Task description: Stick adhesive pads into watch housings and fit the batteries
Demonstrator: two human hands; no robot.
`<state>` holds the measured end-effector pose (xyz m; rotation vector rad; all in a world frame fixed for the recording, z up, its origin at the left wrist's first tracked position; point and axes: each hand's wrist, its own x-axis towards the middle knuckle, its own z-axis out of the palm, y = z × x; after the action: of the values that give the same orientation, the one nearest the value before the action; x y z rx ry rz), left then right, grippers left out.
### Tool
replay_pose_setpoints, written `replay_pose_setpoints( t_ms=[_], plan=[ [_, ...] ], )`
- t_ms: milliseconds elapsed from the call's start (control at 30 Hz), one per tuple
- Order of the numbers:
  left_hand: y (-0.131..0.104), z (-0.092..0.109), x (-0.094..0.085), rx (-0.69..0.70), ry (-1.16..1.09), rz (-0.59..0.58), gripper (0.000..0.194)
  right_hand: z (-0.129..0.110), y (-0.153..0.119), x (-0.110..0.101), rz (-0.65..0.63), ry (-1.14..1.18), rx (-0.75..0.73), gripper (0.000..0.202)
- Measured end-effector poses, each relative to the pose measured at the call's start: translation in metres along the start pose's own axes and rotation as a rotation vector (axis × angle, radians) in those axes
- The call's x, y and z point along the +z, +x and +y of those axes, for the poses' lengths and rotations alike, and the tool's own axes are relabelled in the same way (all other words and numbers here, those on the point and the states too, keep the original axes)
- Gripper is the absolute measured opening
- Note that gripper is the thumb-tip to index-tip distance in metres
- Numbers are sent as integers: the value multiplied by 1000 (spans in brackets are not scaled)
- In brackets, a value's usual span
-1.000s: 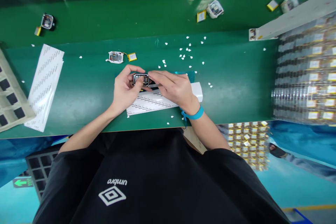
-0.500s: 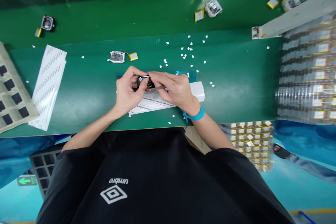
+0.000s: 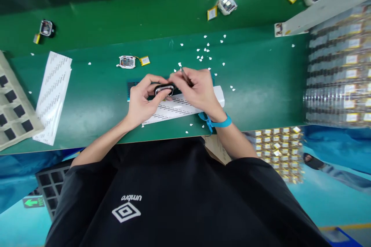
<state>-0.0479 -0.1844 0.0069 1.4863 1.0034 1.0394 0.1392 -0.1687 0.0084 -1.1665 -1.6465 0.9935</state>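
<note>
I see the left hand (image 3: 142,102) closed to the width of the small dark case (image 3: 165,89), thumb across its face and fingers around it. The case now tips more edge-on than half a second ago. My right hand (image 3: 201,89) has changed most: it has turned and risen, bringing a thin dark tool (image 3: 186,77) into clearer view, pinched between thumb and fingers, tip toward 11 o'clock. Its blurred fingertips lie close to the case; I can't tell whether they touch. Clocking from the case, the printed white strip (image 3: 176,107) lies at 5 o'clock, an open white case (image 3: 126,61) at 10, its yellow-edged battery (image 3: 145,60) at 11, and small white tabs (image 3: 205,50) around 1 to 2.
</note>
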Motion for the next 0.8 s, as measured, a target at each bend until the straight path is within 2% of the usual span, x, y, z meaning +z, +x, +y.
replay_pose_setpoints(
  t_ms=[100, 167, 233, 300, 367, 467, 600, 800],
  plan=[
    [-5, 8, 0, 179, 167, -132, 12, -14, -3, -21, 155, 25, -79, 55],
    [-8, 7, 2, 308, 255, -236, 7, -22, -11, -35, 254, -145, -102, 56],
    [-11, 0, 6, 396, 314, -298, 9, -24, -24, -45, 290, -299, -41, 59],
    [-13, -9, 10, 448, 374, -333, 12, -20, -39, -52, 270, -222, 97, 57],
    [-14, -19, 14, 455, 419, -341, 14, -10, -54, -55, 245, -84, 198, 47],
    [-16, -29, 17, 406, 449, -333, 17, 10, -71, -55, 277, 13, 258, 35],
    [-16, -35, 17, 384, 452, -361, 19, 31, -80, -50, 331, 84, 316, 39],
    [-15, -34, 17, 340, 480, -402, 21, 35, -80, -47, 383, 111, 324, 37]
  ],
)
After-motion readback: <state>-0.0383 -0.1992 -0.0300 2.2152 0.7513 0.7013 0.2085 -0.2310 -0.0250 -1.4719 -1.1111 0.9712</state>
